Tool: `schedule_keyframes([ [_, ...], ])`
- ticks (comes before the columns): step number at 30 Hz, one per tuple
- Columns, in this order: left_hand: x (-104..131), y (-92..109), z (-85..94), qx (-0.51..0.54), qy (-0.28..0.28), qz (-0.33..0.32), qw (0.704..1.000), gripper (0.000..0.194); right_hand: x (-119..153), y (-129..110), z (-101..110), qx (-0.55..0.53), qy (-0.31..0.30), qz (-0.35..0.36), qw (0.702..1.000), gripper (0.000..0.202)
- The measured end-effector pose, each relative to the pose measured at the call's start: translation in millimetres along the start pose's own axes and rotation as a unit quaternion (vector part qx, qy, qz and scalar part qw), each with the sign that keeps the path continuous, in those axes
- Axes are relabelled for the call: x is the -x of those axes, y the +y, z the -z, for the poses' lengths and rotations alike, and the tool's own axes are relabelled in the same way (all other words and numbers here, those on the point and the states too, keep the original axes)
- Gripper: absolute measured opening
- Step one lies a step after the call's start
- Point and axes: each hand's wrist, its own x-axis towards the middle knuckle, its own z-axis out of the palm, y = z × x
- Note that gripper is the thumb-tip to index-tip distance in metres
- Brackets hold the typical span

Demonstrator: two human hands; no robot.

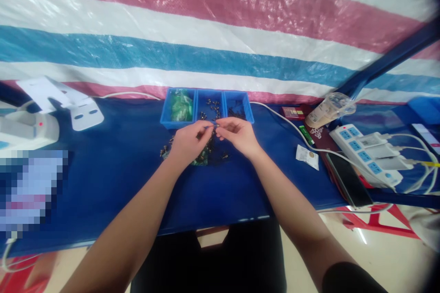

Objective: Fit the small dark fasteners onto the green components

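Note:
My left hand (189,143) and my right hand (239,136) meet at the fingertips over the blue table, in front of three blue bins. Both are closed in a pinch around something small and dark, too small to name. Beneath them lies a loose pile of small dark metal parts (225,155), with some green packaging (200,161) among it. The left bin holds green plastic bags (181,106). In the middle bin are small brassy parts (213,106), and the right bin contains dark screw-like pieces (236,110).
To the right are a power strip (364,153) with plugs and cables, a black phone (349,178), a plastic cup (330,110), a green tube (306,135) and a small white packet (307,157). At left stand a white device (30,126) and a white stand (85,113).

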Motion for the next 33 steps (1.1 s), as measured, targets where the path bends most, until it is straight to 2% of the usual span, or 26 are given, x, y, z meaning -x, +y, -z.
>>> schedule_keyframes([
  [33, -1.4, 2.7, 4.9, 0.003, -0.038, 0.014, 0.999, 0.023, 0.4, 0.4, 1.0, 0.039, 0.010, 0.008, 0.999, 0.026],
])
